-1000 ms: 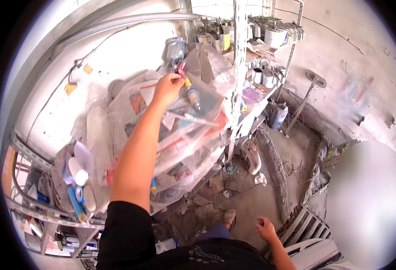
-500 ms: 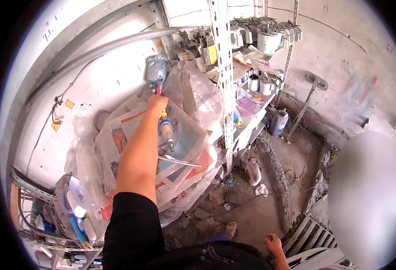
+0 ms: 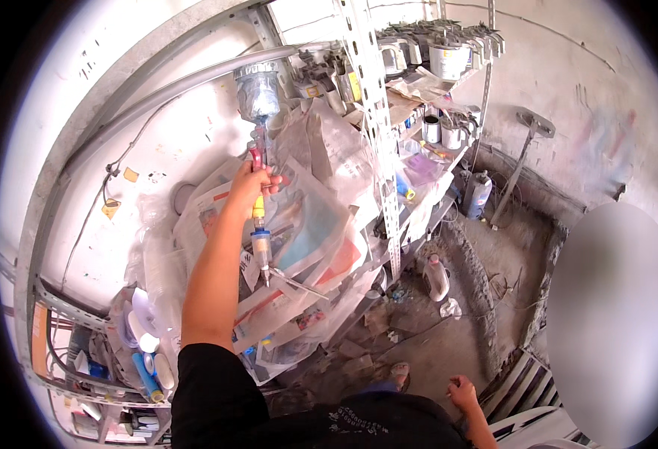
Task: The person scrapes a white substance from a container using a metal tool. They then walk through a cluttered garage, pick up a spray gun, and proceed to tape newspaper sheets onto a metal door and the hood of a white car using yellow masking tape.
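Over the past second, gone from a light pinch at the handle to a full grasp: in the left hand [image 3: 248, 185], a spray gun [image 3: 256, 154], swung closer to upright, above the paper pile. Probably now borne by that grip; cannot tell whether fully clear of the pile. Left fingers [image 3: 271, 182] curled nearly all the way round the slim red handle, just above a yellow band. Right hand [image 3: 461, 393] low and well apart, loosely curled; cannot tell if holding anything. At the gun's top, a rounded cup [image 3: 258, 93] wrapped in crinkled, bluish film; at its lower end, a see-through cylinder [image 3: 261, 245] with a blue collar. Beneath, thin, creased, overlapping printed sheets [image 3: 310, 224], with a slender pale stick [image 3: 303, 285] lying across. To the right, a rigid, perforated metal post [image 3: 377, 127].
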Motion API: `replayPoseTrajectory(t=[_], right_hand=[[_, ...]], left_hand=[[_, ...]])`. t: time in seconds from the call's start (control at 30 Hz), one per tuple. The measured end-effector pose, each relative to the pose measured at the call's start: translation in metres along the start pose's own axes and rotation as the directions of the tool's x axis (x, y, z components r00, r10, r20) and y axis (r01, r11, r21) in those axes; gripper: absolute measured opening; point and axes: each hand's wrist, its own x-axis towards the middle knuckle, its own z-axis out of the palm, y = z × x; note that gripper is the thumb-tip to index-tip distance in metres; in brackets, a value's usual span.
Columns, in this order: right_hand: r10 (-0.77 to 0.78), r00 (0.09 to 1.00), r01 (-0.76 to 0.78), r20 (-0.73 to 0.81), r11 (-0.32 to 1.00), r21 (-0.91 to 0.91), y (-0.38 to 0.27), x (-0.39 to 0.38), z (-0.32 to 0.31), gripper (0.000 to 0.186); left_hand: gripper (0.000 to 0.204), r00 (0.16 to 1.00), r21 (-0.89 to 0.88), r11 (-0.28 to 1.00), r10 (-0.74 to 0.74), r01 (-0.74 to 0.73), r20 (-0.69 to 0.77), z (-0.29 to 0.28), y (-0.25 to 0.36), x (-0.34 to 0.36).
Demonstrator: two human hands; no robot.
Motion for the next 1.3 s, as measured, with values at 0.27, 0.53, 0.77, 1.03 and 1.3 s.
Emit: replayPoseTrajectory(t=[0.27, 0.53, 0.77, 1.03, 1.3], right_hand=[[-0.008, 1.000, 0.009, -0.012, 1.000, 0.015, 0.021, -0.035, 0.005, 0.030], [0.071, 0.995, -0.063, -0.073, 0.993, 0.097, 0.083, -0.093, 0.004, 0.031], [0.056, 0.985, -0.041, -0.166, 0.995, 0.093, 0.092, -0.173, -0.004, 0.034], [0.006, 0.871, 0.069, -0.492, 0.989, 0.134, 0.050, -0.261, -0.105, 0.031], [0.203, 0.508, 0.304, -0.837, 0.867, 0.395, -0.025, -0.365, -0.156, 0.027]], left_hand=[[0.030, 0.948, -0.272, 0.962, 0.118, -0.034, 0.297, 0.023, 0.007, -0.086], [0.029, 0.824, -0.281, 0.932, 0.338, -0.228, 0.454, 0.083, 0.044, -0.155], [0.010, 0.666, -0.381, 0.925, 0.283, 0.002, 0.690, 0.152, 0.046, -0.254], [0.023, 0.373, -0.231, 0.970, 0.186, 0.079, 0.909, 0.290, -0.065, -0.379], [0.015, 0.098, -0.141, 0.988, 0.146, -0.057, 0.984, 0.353, -0.251, -0.458]])
